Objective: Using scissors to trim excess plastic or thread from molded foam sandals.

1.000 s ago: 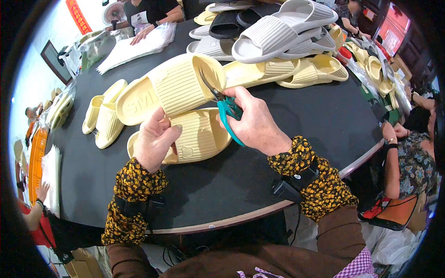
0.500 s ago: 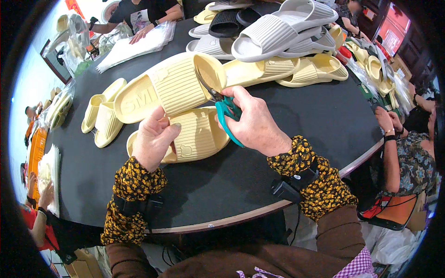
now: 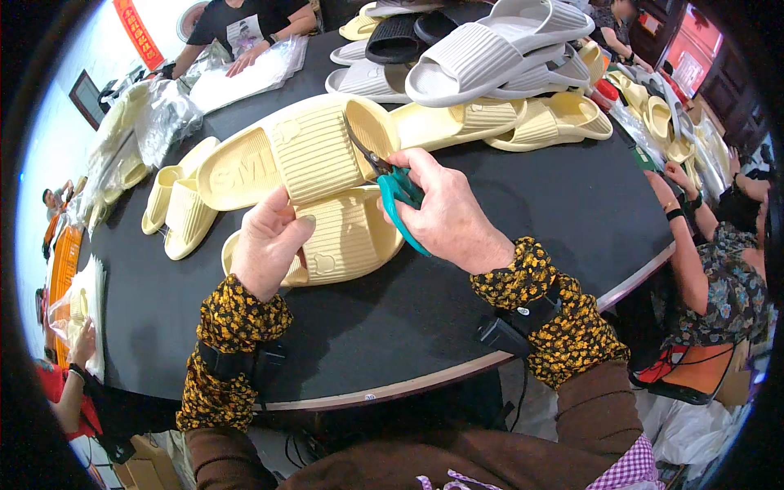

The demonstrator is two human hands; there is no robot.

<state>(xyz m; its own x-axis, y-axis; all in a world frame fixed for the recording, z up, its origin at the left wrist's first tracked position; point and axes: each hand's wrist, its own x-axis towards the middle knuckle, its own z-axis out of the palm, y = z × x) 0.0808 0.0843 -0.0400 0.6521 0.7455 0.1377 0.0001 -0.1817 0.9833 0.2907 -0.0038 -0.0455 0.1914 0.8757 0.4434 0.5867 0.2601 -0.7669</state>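
My left hand [image 3: 271, 243] is closed on the near edge of a pale yellow slide slipper [image 3: 317, 157] with a ribbed strap, holding it tilted above the table. A second yellow slipper [image 3: 347, 233] lies beneath it, partly covered by my left hand. In my right hand [image 3: 452, 204] is a pair of scissors [image 3: 396, 204] with teal handles. Their dark blades reach to the strap edge at the upper slipper's foot opening. Whether the tips touch or cut anything is too small to tell.
Small yellow slippers [image 3: 189, 219] lie to the left. Grey slides [image 3: 478, 61] are piled at the back beside black ones [image 3: 394, 39], with more yellow slides [image 3: 547, 122] before them. Clear bags [image 3: 245, 82] lie by a co-worker's hand. Co-workers sit along the dark table [image 3: 523, 204].
My hands, the slippers and the scissors have barely shifted. At the far left, bagged slippers have swung down and right toward the table edge. The co-worker's hands on the right have moved slightly.
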